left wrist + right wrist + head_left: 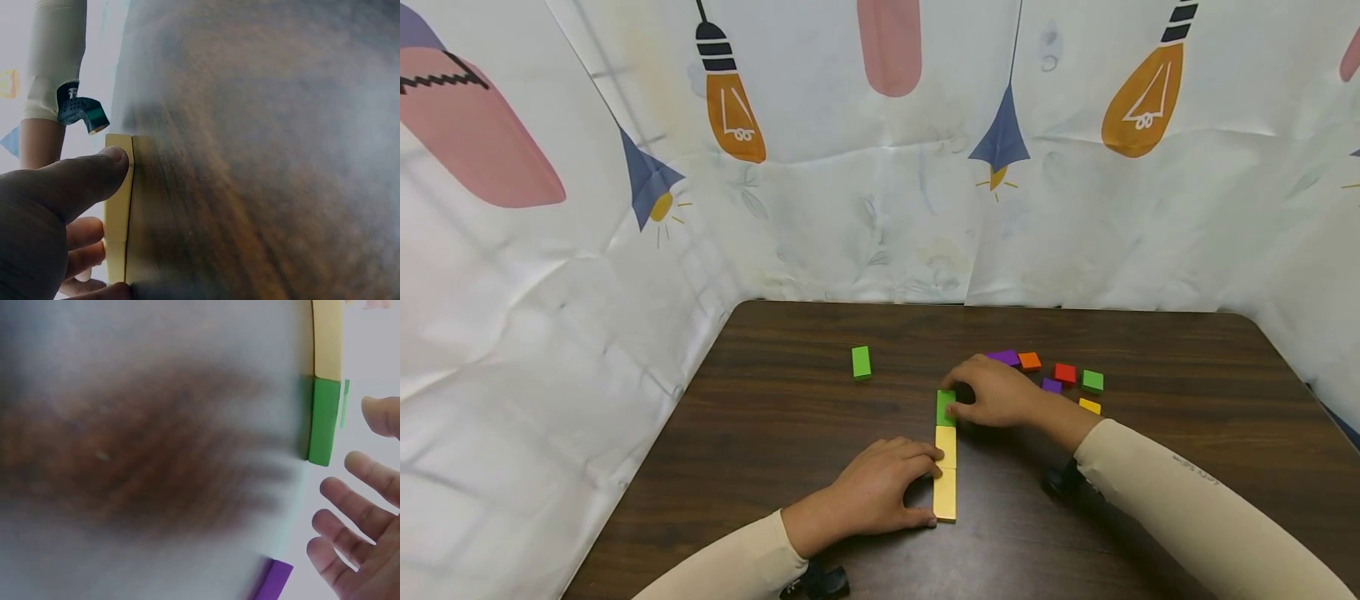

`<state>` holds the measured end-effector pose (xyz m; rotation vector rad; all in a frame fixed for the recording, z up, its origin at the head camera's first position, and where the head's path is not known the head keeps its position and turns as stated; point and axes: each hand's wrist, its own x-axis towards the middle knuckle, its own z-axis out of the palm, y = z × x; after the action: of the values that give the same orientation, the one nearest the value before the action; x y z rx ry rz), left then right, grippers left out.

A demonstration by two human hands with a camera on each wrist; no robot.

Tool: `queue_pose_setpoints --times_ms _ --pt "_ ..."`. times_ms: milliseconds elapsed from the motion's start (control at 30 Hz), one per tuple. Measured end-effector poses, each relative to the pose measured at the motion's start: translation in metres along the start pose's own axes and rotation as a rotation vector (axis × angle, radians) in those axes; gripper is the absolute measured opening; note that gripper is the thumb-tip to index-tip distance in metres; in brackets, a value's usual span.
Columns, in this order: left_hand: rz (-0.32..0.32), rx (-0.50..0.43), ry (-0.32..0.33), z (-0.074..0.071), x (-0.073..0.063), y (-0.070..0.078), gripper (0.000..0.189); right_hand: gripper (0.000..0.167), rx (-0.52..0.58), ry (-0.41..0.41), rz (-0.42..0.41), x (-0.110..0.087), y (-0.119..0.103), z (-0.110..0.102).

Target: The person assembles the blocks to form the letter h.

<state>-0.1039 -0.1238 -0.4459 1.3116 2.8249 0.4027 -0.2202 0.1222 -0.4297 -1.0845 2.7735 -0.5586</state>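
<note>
Two pale yellow blocks (946,496) and a green block (946,408) lie end to end in a straight row on the dark table. My left hand (883,487) is at the row's left side, its fingertips on the yellow blocks. Its thumb (94,178) touches the yellow block near the row's close end. At the far end, my right hand (996,392) has thumb and fingers spread around the green block. A gap shows between those fingers (359,506) and the green block in the right wrist view.
A lone light green block (861,363) lies at the back left. Beyond my right hand are scattered blocks, among them purple (1003,357), orange (1030,362), red (1064,373), green (1092,382) and yellow (1089,406). A printed curtain (865,225) hangs behind the table.
</note>
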Motion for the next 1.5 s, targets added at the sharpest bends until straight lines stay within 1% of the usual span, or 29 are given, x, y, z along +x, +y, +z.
queue_pose_setpoints --times_ms 300,533,767,1067,1233,1500 --pt "0.0 0.006 0.001 0.0 0.001 0.0 0.046 0.052 -0.03 -0.019 0.015 0.021 -0.002 -0.011" --pt "0.004 0.008 0.012 0.001 0.0 0.001 0.046 0.058 -0.032 -0.043 0.04 0.039 -0.005 -0.018" --pt "0.004 0.015 0.017 0.001 0.0 0.002 0.047 0.061 -0.042 -0.072 0.081 0.059 -0.008 -0.017" --pt "-0.002 0.006 0.004 0.0 -0.001 0.002 0.046 0.063 -0.018 -0.089 0.069 0.081 -0.014 -0.016" --pt "0.002 0.014 0.01 0.0 -0.001 0.002 0.046 0.064 -0.017 -0.102 0.076 0.091 -0.019 -0.017" --pt "-0.002 0.003 0.001 0.001 -0.001 0.001 0.046 0.064 -0.018 -0.112 0.087 0.107 -0.024 -0.011"
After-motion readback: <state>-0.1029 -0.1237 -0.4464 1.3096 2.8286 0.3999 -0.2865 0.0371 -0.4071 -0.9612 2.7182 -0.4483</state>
